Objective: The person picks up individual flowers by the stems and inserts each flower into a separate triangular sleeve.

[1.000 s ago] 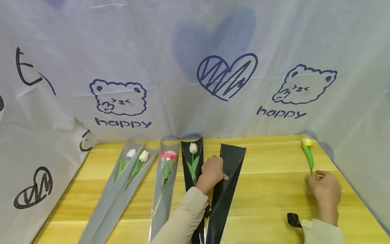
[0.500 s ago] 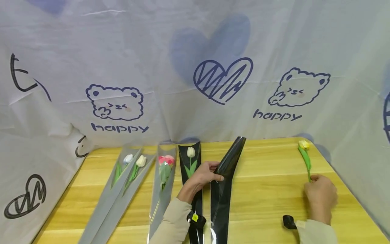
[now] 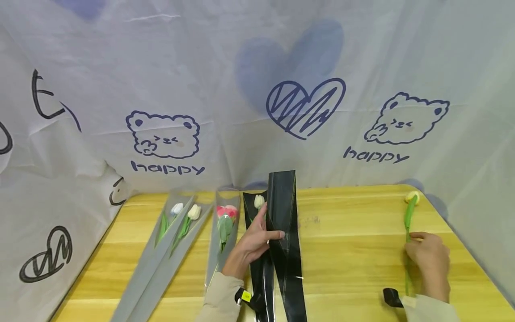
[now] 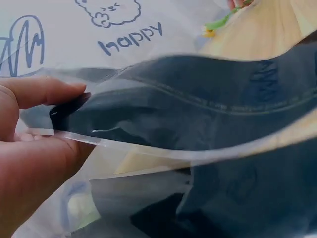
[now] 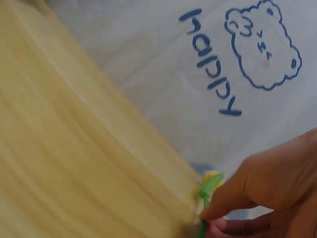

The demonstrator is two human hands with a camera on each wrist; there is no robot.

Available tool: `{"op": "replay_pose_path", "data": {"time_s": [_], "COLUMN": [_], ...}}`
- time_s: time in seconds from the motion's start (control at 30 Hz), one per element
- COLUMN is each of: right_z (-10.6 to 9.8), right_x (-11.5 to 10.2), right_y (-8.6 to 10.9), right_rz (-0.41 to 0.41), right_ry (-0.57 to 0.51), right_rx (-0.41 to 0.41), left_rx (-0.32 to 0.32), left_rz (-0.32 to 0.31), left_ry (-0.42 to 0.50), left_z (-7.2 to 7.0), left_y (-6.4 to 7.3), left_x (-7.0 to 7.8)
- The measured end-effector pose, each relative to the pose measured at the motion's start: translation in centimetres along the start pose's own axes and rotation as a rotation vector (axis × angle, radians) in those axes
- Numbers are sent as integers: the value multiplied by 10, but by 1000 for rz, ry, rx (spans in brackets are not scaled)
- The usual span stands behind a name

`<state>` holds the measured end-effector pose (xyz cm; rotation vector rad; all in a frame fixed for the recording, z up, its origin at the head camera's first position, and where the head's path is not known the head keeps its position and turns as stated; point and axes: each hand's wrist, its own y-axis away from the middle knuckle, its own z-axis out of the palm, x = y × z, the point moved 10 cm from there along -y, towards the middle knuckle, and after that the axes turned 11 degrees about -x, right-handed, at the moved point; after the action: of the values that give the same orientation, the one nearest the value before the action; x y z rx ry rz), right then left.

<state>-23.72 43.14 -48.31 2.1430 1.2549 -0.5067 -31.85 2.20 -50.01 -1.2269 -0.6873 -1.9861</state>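
My left hand (image 3: 255, 237) grips the edge of a black flower sleeve (image 3: 282, 201), thumb on its front. The left wrist view shows the sleeve (image 4: 198, 114) with a clear rim, pinched between thumb and fingers (image 4: 44, 94). At the right of the table, my right hand (image 3: 429, 257) pinches the green stem of a yellow tulip (image 3: 411, 197). In the right wrist view the tulip's head (image 5: 212, 181) shows just past the thumb. Behind my left hand, another black sleeve (image 3: 248, 199) holds a white tulip (image 3: 259, 201), partly covered.
Two grey sleeves (image 3: 149, 268) with pale tulips lie on the left of the wooden table (image 3: 346, 250). Beside them is a clear grey sleeve (image 3: 215, 264) with a pink flower (image 3: 227, 211). A white cloth (image 3: 225, 89) with bear drawings hangs behind the table.
My left hand has lifted the black sleeve's upper end and swung it left over the neighbouring sleeve. My right hand keeps the yellow tulip, whose leaf and head have turned.
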Motion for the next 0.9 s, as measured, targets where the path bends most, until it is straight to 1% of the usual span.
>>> {"op": "replay_pose_path", "data": {"time_s": [0.07, 0.13, 0.2, 0.23, 0.3, 0.33, 0.43, 0.53, 0.6, 0.77, 0.9], "right_z": [6, 11, 14, 14, 13, 12, 8, 5, 4, 7, 12], "right_x": [-11, -23, -35, -41, -55, -63, -87, -108, -119, -128, -133], "right_y": [-2, -2, -2, 0, 3, 4, 10, 18, 22, 26, 24], "right_rz": [-51, -95, -125, -137, -163, -177, -234, -288, -313, -340, -355], "right_ry": [-61, -131, -185, -197, -202, -205, -234, -310, -369, -495, -537], "right_rx": [-42, -83, -114, -122, -124, -122, -103, -75, -55, -34, -35], "left_rx": [-28, -100, -166, -193, -215, -204, -142, -95, -84, -73, -49], "left_rz": [43, 102, 142, 150, 149, 140, 103, 63, 55, 63, 68], "left_ry": [21, 70, 113, 127, 135, 129, 101, 109, 124, 156, 142], "left_z": [0, 4, 8, 9, 10, 9, 5, 3, 4, 7, 5], "left_y": [4, 7, 8, 9, 10, 10, 10, 9, 9, 10, 12], "left_x": [5, 13, 19, 21, 23, 24, 23, 20, 20, 23, 25]}}
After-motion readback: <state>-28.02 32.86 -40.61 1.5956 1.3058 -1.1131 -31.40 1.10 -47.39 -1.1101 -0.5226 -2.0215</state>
